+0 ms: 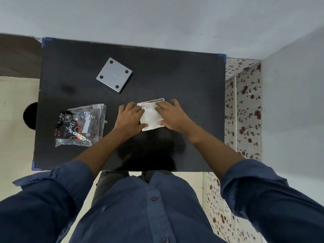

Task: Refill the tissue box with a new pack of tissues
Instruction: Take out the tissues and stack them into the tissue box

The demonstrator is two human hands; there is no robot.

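Note:
A white stack of tissues [151, 116] lies in the square white tissue box [150, 101] near the middle of the black table [175, 81]; only the box's far rim shows. My left hand [129, 118] presses on the stack's left side and my right hand [171, 114] on its right side, fingers flat on the tissues. The box's grey base plate [114, 74], with dark round feet at its corners, lies apart at the back left. The clear plastic tissue wrapper [81, 126], printed black and red, lies crumpled to the left.
The table stands against a pale wall. A floral-patterned cloth [245, 109] hangs to the right of the table. A round black object [30, 116] sticks out past the table's left edge.

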